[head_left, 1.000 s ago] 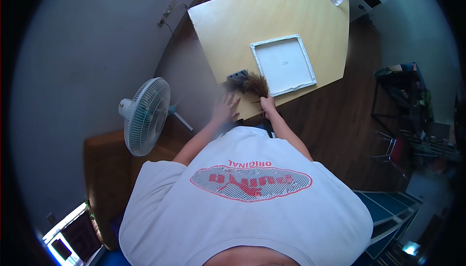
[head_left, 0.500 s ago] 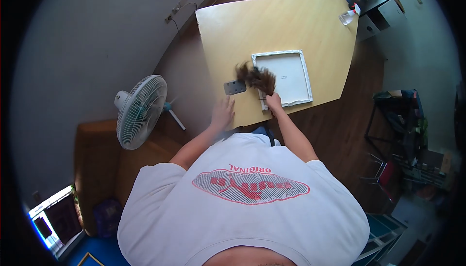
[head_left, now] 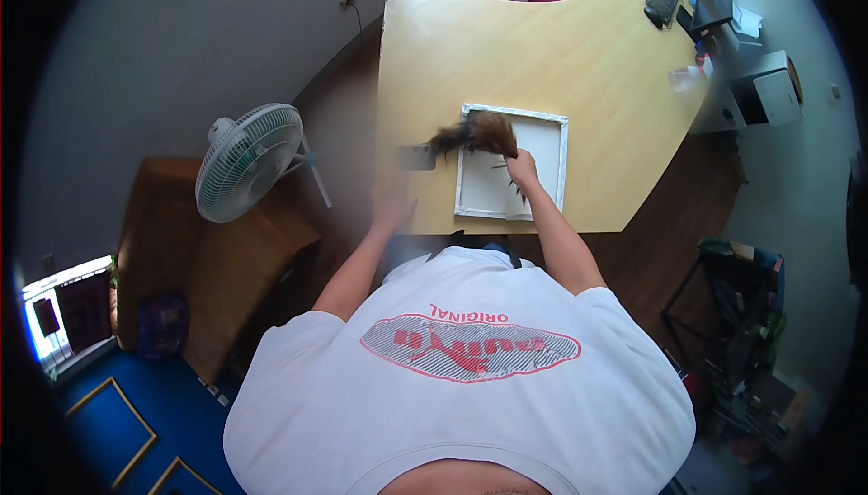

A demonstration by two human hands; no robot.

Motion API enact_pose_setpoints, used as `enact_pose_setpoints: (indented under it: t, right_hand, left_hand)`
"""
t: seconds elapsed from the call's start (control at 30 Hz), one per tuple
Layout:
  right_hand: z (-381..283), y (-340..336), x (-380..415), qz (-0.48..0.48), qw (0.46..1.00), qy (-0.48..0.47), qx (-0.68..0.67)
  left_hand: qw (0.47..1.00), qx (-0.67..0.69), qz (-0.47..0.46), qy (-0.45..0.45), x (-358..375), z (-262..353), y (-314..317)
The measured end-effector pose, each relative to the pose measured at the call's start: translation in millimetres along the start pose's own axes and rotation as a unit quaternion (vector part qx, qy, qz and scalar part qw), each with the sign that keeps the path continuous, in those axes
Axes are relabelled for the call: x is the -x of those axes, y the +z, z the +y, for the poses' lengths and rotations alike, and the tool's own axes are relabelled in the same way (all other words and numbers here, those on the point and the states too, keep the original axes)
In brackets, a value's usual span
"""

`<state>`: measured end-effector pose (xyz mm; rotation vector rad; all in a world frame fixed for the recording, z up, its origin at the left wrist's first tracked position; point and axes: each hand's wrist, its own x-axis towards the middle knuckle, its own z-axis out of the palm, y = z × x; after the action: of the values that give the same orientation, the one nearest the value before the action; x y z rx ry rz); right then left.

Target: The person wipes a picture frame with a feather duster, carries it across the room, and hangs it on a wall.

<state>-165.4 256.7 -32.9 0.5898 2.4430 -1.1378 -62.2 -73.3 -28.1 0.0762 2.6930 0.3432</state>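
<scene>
Over the pale desk (head_left: 506, 52), a fan (head_left: 250, 162) to its left, my right hand (head_left: 522, 169) clamps a feather duster (head_left: 488, 133), hiding part of a white frame (head_left: 562, 165); near a grey slab (head_left: 419, 160), my blurred left hand's (head_left: 391, 204) grip I can't tell.

Left arm (head_left: 358, 264): bare forearm reaching forward, slanting inward from the body.
Left hand (head_left: 392, 200): out ahead of the forearm, so hazy I can't make out how the fingers lie.
Right arm (head_left: 564, 231): stretched forward, angled in toward the middle.
Right hand (head_left: 520, 169): fingers curled in a grip, farther out than the left.
Both hands: well apart.
</scene>
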Motion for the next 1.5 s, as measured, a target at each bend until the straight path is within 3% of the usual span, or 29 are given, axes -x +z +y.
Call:
enact_pose_setpoints:
  t: [0.07, 0.1, 0.17, 0.23, 0.3, 0.43, 0.5, 0.57, 0.63, 0.7, 0.77, 0.83, 0.9, 0.97, 1.03, 1.1, 1.17, 1.23, 1.3, 1.37, 1.4, 1.43, 1.5]
  right_hand:
    - [5.5, -2.3, -21.3, 0.096, 0.994, -0.047, -0.033]
    - [4.0, -8.0, -25.2, 0.092, 0.994, -0.049, -0.027]
    - [-6.0, -26.8, -32.1, -0.090, 0.996, -0.015, -0.009]
    - [-3.7, -32.2, -40.0, -0.072, 0.996, -0.046, -0.026]
    - [-4.8, -38.3, -33.2, -0.041, 0.995, -0.004, -0.092]
    - [8.1, -53.1, -26.0, -0.100, 0.982, 0.058, -0.151]
    - [24.5, -47.9, -26.3, -0.021, 0.979, 0.079, -0.185]
    - [35.8, -56.8, -25.6, -0.057, 0.972, 0.101, -0.205]
    - [48.8, -57.9, -28.5, 0.071, 0.929, 0.178, -0.316]
    - [67.9, -67.0, -27.3, 0.051, 0.915, 0.192, -0.351]
    - [88.9, -72.2, -32.2, 0.055, 0.938, 0.161, -0.302]
    - [100.0, -84.1, -28.0, 0.072, 0.900, 0.197, -0.382]
    - [132.9, -87.7, -35.5, -0.057, 0.898, 0.197, -0.388]
    - [148.6, -96.7, -28.4, 0.006, 0.902, 0.189, -0.389]
    - [126.6, -116.1, 4.5, 0.068, 0.901, 0.178, -0.390]
    - [103.4, -128.8, 41.2, 0.056, 0.892, 0.041, -0.447]
    - [84.7, -131.0, 73.0, 0.040, 0.904, 0.018, -0.425]
    - [66.9, -116.8, 96.4, 0.023, 0.935, -0.136, -0.326]
    - [50.9, -97.0, 120.3, 0.029, 0.944, -0.264, -0.196]
    - [17.9, -90.8, 155.7, -0.033, 0.942, -0.322, -0.094]
    - [13.9, -79.8, 164.0, -0.056, 0.932, -0.352, -0.064]
    - [11.0, -69.4, 169.9, -0.079, 0.920, -0.383, -0.032]
    - [6.8, -59.3, 177.4, -0.113, 0.932, -0.343, 0.024]
  left_hand:
    - [0.999, 0.019, 0.005, -0.032, -4.0, 8.6, 5.9]
    - [0.998, 0.031, 0.011, -0.061, -5.4, 12.6, 9.4]
    - [0.994, 0.049, 0.020, -0.091, -10.3, 24.1, 14.6]
    - [0.990, 0.029, 0.018, -0.139, -17.4, 27.9, 25.1]
    - [0.988, 0.062, 0.051, -0.129, -19.6, 29.3, 40.4]
    - [0.980, 0.059, 0.040, -0.184, -13.9, 54.0, 22.5]
    - [0.977, 0.068, 0.035, -0.198, -10.9, 60.3, 19.6]
    - [0.982, 0.089, 0.025, -0.165, -7.5, 58.7, 22.2]
    - [0.983, 0.078, 0.025, -0.164, -13.7, 56.4, 29.1]
    - [0.984, 0.068, 0.022, -0.163, -13.5, 53.8, 35.9]
    - [0.985, 0.035, -0.008, -0.170, -13.8, 51.5, 35.4]
    - [0.986, 0.037, -0.016, -0.160, -14.9, 48.3, 36.3]
    - [0.987, 0.044, -0.027, -0.150, -9.0, 51.3, 35.1]
    - [0.981, 0.054, -0.083, -0.168, -6.5, 56.6, 25.4]
    - [0.980, 0.066, -0.054, -0.180, -9.8, 66.8, 24.4]
    - [0.978, 0.075, -0.028, -0.192, -23.2, 67.8, 26.8]
    - [0.933, 0.327, -0.095, -0.115, -47.5, 59.2, 42.7]
    - [0.887, 0.455, -0.038, -0.070, -14.2, 130.7, -22.3]
    - [0.838, 0.536, -0.097, -0.013, -10.9, 162.9, -39.6]
    - [0.772, 0.615, -0.161, -0.008, 12.4, 197.7, -90.9]
    - [0.752, 0.646, -0.131, -0.016, -9.8, 191.9, -60.9]
    - [0.732, 0.664, -0.153, -0.024, 17.8, 218.0, -118.6]
    - [0.662, 0.721, -0.201, -0.025, 1.5, 204.3, -112.0]
